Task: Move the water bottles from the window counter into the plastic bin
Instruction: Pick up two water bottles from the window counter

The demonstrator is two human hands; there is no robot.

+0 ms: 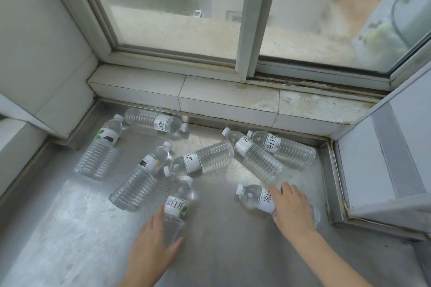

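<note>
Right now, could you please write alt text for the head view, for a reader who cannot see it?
Two bare hands reach onto a steel window counter strewn with eight clear plastic water bottles lying on their sides. The left hand closes around one white-labelled bottle; the right hand covers another. No bin is visible.

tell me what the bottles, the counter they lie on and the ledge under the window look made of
Bottles: clear thin plastic, by the look; ribbed see-through walls, white screw caps, paper-like labels.
Counter: seems brushed stainless steel; grey, dull sheen, blurred reflections of the bottles.
Ledge: probably glazed white ceramic tile; straight grout joints, glossy face, stained toward the right.
</note>
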